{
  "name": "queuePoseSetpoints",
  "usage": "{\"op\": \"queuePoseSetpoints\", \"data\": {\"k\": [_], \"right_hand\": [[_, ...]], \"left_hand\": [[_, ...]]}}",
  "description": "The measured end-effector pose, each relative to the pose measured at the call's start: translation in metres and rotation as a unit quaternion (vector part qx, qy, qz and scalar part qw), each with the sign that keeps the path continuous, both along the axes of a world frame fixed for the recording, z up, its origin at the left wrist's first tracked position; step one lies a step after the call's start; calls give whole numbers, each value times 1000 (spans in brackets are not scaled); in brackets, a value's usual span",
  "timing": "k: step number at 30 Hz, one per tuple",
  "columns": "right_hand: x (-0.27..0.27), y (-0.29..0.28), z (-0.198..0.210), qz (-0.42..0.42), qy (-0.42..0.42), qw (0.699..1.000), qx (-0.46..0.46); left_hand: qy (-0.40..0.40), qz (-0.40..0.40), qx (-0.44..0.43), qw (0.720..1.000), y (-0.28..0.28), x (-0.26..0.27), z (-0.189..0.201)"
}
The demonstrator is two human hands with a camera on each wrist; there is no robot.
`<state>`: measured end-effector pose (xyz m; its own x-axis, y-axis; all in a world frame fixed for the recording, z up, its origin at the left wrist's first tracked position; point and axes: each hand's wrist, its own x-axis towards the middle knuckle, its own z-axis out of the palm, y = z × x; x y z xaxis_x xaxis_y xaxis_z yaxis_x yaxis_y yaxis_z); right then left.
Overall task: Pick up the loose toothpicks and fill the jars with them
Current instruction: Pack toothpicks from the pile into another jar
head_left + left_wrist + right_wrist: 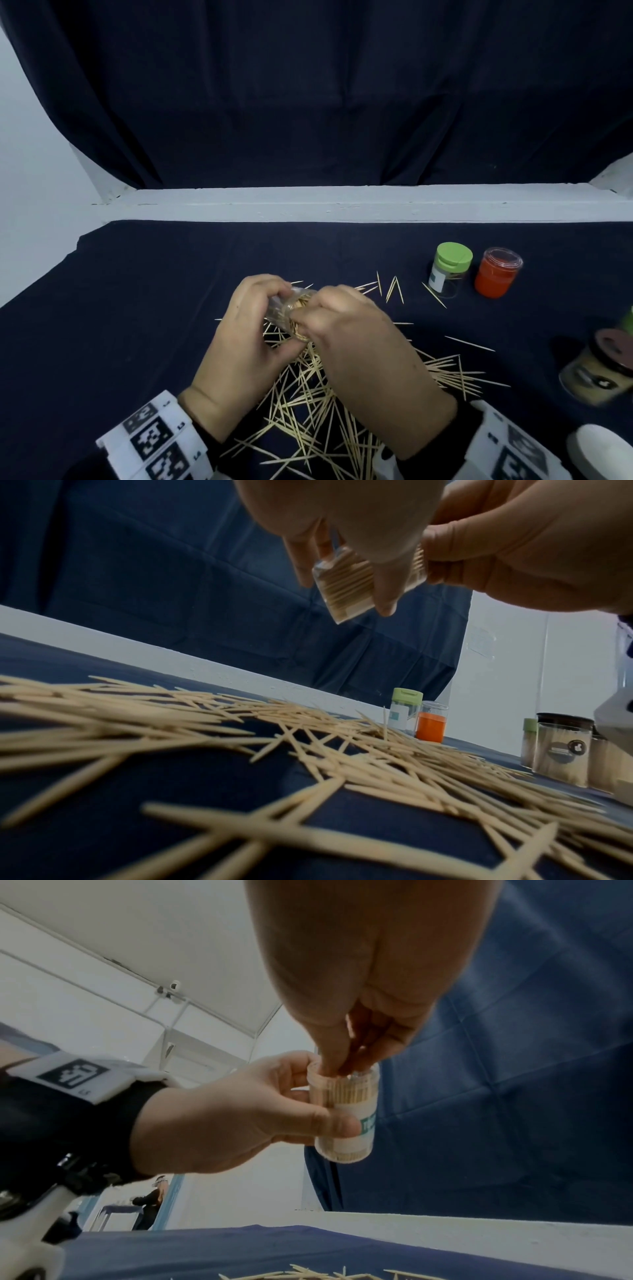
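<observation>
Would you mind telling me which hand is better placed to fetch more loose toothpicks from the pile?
Probably the right hand: its fingertips only reach into the clear plastic jar, which the left hand must hold; the loose wooden toothpicks lie just below.

Left hand (239,339) curled in a grip; right hand (356,346) fingertips pinched.
</observation>
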<state>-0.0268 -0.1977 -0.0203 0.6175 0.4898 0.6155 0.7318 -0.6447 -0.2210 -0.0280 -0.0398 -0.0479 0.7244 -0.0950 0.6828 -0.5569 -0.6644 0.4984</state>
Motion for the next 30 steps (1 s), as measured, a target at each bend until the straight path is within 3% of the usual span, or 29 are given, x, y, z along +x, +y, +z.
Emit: {"op": "queuePoseSetpoints", "data": {"k": [3, 6, 8, 11, 14, 17, 22, 30], "right_hand": [[-4, -6, 9, -2, 8, 998, 70], [1, -22, 21, -42, 118, 979, 161], [11, -42, 23, -89, 184, 965, 161], [25, -80, 17, -188, 308, 933, -4], [26, -105, -1, -252, 409, 848, -225], [20, -107, -19, -261, 442, 802, -304], [22, -88, -26, -268, 445, 803, -292], [40, -44, -39, -192, 364, 889, -203]], "left_hand": [[12, 15, -3, 1000, 2, 0, -1], [31, 49, 12, 998, 8, -1, 0], [46, 72, 2, 996, 12, -3, 3], [63, 93, -29, 993, 21, -11, 6], [75, 100, -38, 991, 30, -21, 8], [88, 107, -20, 990, 38, -29, 10], [104, 115, -12, 988, 44, -31, 10], [135, 100, -2, 986, 36, -23, 4]]}}
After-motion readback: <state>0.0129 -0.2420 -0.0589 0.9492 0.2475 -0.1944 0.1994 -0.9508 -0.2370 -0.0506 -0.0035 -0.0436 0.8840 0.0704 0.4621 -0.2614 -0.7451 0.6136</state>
